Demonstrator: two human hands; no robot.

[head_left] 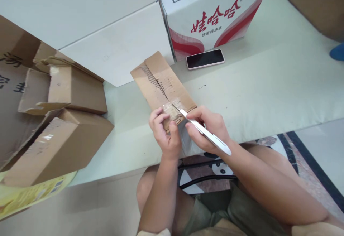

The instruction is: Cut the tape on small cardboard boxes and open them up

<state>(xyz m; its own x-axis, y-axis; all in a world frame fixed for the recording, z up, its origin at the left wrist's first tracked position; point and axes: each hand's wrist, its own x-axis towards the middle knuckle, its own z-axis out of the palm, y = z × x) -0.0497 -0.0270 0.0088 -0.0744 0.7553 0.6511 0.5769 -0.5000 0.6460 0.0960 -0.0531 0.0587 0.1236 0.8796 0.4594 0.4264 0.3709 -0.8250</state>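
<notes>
One left hand (168, 139) and one right hand (213, 126), two in all, showed at the centre of the frame, with one knife (205, 132) and one flat cardboard package (158, 76). Toward the upper right there was one phone (205, 59). The upper part had one red-and-white carton (212, 24) and one large white box (80, 10). At the left, at least two brown boxes (72, 153) overlapped, their full number unclear.

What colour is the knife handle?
The knife handle is white; the head view shows it best.

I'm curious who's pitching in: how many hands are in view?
2: the left hand grips the near end of the cardboard package; the right hand holds the white knife over it.
</notes>
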